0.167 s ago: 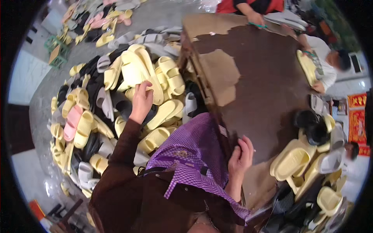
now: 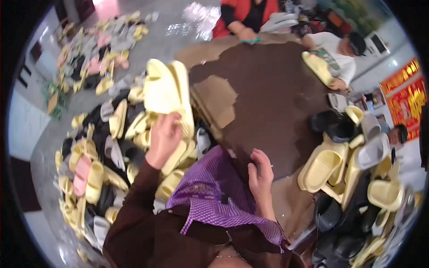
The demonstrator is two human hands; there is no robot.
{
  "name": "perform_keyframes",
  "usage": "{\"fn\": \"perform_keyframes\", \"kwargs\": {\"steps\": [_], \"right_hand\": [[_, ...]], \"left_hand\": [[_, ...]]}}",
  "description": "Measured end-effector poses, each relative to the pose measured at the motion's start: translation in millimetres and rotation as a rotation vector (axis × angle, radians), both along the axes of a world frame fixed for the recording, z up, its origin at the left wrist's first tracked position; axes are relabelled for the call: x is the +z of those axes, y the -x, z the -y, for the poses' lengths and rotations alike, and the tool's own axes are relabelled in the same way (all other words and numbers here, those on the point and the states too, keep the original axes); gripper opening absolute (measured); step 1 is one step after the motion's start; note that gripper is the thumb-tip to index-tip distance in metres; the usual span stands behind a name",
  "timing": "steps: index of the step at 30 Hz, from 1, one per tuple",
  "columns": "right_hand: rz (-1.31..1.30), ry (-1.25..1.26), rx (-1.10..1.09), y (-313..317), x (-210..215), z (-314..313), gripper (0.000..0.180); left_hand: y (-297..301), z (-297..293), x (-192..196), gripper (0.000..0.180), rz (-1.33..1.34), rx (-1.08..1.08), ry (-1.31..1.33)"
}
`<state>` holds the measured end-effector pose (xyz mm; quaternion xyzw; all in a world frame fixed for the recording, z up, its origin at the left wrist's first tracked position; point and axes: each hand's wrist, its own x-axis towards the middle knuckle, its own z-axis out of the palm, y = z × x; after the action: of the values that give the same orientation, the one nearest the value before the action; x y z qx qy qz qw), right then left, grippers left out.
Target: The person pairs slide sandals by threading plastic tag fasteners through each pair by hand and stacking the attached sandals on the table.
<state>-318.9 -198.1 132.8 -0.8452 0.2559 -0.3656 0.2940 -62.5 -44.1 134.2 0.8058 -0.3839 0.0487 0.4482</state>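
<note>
Pale yellow thick-soled pair of moulded slippers is held up just left of the long table with a dark brown, patchily worn top. The pair is gripped at its lower end by the left hand, whose fingers are curled over it; how the thumb is placed cannot be told. One slipper is shown with its broad strap facing up, and the other is set alongside on edge, nearer the table. At the table's near left edge, the right hand is held with fingers loosely bent and thumb apart, nothing being gripped; whether the tabletop is touched cannot be told. Beside that edge, a purple checked cloth apron is worn.

On the floor left of the table, yellow, black and grey slippers are heaped, with a pink slipper among them. Along the table's right edge, pale yellow deep-bedded slippers, black slippers and a light grey slipper are piled. At the table's far right corner, a single yellow slipper is held by a co-worker in a white top. Behind the table's far end, another co-worker in red and black is seen.
</note>
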Motion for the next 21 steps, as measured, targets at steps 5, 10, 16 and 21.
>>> {"fn": "perform_keyframes", "kwargs": {"steps": [5,10,16,21], "right_hand": [[0.196,-0.116,-0.001,27.1,54.0,23.5,0.034],[0.480,-0.406,-0.080,63.8,64.2,59.0,0.035],[0.383,-0.514,-0.200,100.1,53.4,70.4,0.031],[0.376,-0.709,-0.313,107.1,52.1,70.3,0.024]], "left_hand": [[69.8,52.9,65.0,0.025,0.584,-0.525,0.108],[127.5,86.8,77.7,0.020,0.802,-0.847,-0.068],[138.2,120.5,59.9,0.018,1.000,-1.100,-0.038],[137.4,132.8,66.8,0.025,0.996,-1.123,-0.034]]}}
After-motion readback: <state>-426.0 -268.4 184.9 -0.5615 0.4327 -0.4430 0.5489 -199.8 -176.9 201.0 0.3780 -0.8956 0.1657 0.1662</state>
